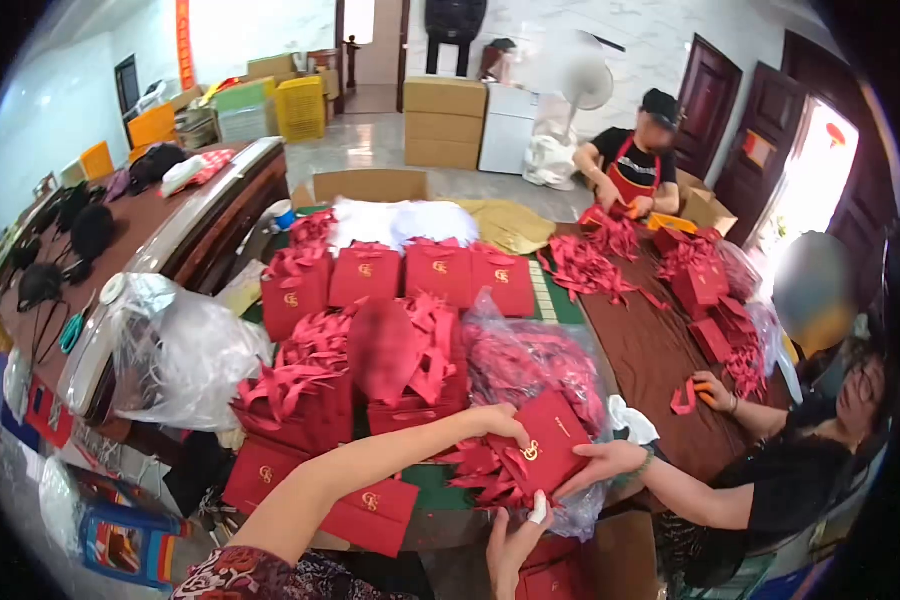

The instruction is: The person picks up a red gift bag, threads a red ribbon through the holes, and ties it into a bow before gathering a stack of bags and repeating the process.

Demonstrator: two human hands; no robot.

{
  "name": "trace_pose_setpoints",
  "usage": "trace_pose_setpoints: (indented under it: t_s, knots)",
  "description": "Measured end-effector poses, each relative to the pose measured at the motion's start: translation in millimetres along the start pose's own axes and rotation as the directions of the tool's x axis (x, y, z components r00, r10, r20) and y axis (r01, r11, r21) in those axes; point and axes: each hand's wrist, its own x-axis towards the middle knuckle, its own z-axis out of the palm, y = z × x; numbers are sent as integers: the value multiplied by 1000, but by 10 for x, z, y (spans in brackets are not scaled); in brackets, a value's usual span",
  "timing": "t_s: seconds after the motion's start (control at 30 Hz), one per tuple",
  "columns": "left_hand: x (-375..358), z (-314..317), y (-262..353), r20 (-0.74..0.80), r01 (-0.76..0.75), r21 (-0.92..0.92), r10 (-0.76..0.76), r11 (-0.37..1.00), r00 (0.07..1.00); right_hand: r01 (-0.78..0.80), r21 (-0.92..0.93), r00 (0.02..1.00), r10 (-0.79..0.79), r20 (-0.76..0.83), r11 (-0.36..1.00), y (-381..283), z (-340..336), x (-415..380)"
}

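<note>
A flat red gift bag [553, 428] with a gold emblem and red ribbons is held over the front of the table. My left hand [500, 424] reaches across and closes on its left edge. From below, my right hand [516, 543], with white tape on the thumb, pinches the hanging ribbons [500, 478] at its lower corner. A co-worker's hand [610, 464] with a bracelet grips the same bag from the right. Below my right hand, more red bags [550, 582] lie in an open cardboard box [620, 562].
Stacks of red bags [440, 275] and ribbons cover the table. Plastic-wrapped red bags [535, 360] sit behind the held one. A clear plastic bag [185, 350] bulges at left. The right-hand co-worker also wears an orange glove [712, 391]; another person [640, 160] works at the far end.
</note>
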Motion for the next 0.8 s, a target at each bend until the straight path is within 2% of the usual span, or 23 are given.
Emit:
trace_pose_setpoints:
  t_s: [0.07, 0.1, 0.13, 0.2, 0.23, 0.27, 0.3, 0.37, 0.4, 0.43, 0.5, 0.53, 0.6, 0.63, 0.7, 0.77, 0.8]
  knots:
    - [59, 56, -60, 9, -92, -29, 93, 995, 996, -54, 121, 998, 51, 31, 991, 70, 29, -34]
    - [-203, 5, 147, 69, -139, -57, 143, 989, 987, -55, 116, 998, 52, 29, 992, 81, 36, -27]
    - [-170, 4, 90, 79, -139, -60, 144, 988, 986, -55, 130, 998, 50, 40, 990, 91, 36, -32]
    - [-87, 73, -7, -39, -219, 26, 220, 975, 975, -75, 126, 997, 71, 36, 989, 74, 6, -39]
    - [-248, 41, 105, 7, -228, -13, 229, 973, 974, -71, 142, 997, 64, 51, 987, 18, -21, -26]
    - [51, 104, -172, 27, -254, -143, 261, 957, 965, -71, 152, 996, 63, 62, 986, 1, -62, -39]
    - [-231, 49, 56, 31, -228, -130, 233, 965, 972, 12, 57, 1000, -13, 19, 998, 57, -59, -47]
    - [-314, 58, 86, 36, -267, -207, 280, 941, 959, 24, 14, 999, -23, -32, 1000, 36, -108, -49]
    - [-296, 63, 71, 1, -254, -121, 256, 960, 967, 39, -15, 998, -40, -49, 999, 1, -148, -17]
    - [-315, 39, 72, 9, -228, -174, 233, 958, 973, 30, -28, 998, -32, -58, 999, -73, -216, 30]
    - [-332, 33, 86, 18, -199, -227, 208, 953, 978, -241, 212, 970, 241, 25, 947, -229, -325, 94]
    - [-339, 38, 85, -3, -173, -239, 178, 956, 984, -244, 210, 969, 244, 24, 947, -168, -319, 96]
    - [-334, 49, 75, -22, -145, -250, 144, 957, 989, -15, 27, 998, 16, -59, 1000, 24, -259, 131]
    - [-320, 58, 65, -41, -154, -233, 148, 960, 988, -18, 27, 998, 19, -58, 999, 82, -218, 138]
    - [-320, 56, 59, -59, -157, -218, 148, 963, 987, -138, 303, 985, 161, -53, 943, 153, -158, 139]
    - [-330, 11, 87, 19, -56, -250, 63, 966, 998, -157, 301, 985, 173, -28, 941, 181, -156, 149]
    - [-342, 11, 89, 18, -54, -250, 61, 967, 998, -170, 299, 984, 180, -5, 939, 184, -156, 160]
